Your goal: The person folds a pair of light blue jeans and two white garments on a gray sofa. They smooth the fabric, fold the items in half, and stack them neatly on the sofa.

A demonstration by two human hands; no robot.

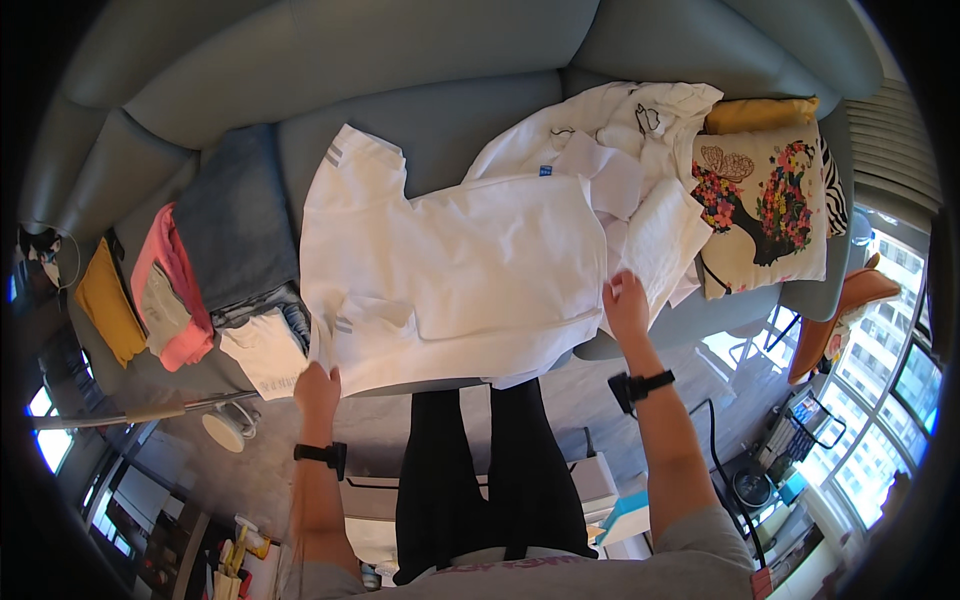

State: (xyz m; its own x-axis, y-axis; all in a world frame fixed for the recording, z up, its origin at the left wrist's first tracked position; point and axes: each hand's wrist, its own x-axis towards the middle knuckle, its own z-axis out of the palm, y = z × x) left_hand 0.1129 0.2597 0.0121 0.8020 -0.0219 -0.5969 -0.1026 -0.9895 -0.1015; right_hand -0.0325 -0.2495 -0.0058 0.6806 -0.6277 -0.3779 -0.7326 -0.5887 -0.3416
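Note:
A white short-sleeved shirt [480, 262] lies spread sideways on the grey sofa, its striped sleeve cuffs at the left and its hem at the right. One side of it is turned inward near the sofa's front edge. My left hand [317, 386] grips the shirt's near left corner by the collar side. At the hem, my right hand [626, 300] pinches the fabric between thumb and fingers. Behind and to the right of the shirt lies a heap of other white garments [667, 150], partly covered by it.
Folded jeans [240, 217], a folded white top with lettering [266, 349] and a pink garment [191, 330] lie left. A yellow item [110, 304] is farther left. A flowered cushion [772, 202] stands right. A metal pole [217, 401] runs beside the sofa's front left.

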